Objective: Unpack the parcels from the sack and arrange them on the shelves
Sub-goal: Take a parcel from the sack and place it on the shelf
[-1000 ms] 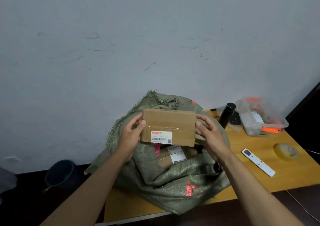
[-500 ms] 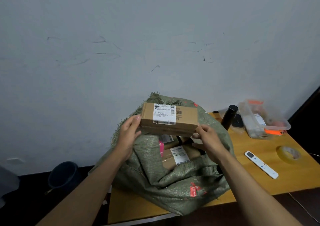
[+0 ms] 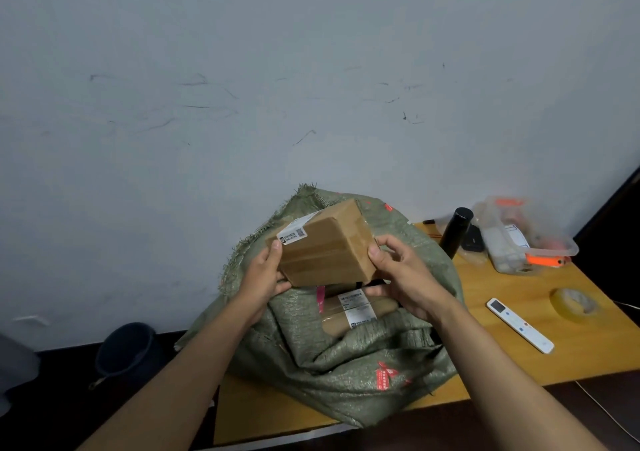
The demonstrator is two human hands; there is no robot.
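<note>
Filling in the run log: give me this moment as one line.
step: unpacking | held: cardboard box, tilted | left hand: grips box | right hand: grips box | sack: open on table, parcel inside

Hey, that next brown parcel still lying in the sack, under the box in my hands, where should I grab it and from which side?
Probably from above, at its two long edges. The brown parcel lies flat in the mouth of the sack with its label facing up, and the woven cloth folds over its near edge, so push that fold back first. Its right end is hidden under your right hand.
</note>
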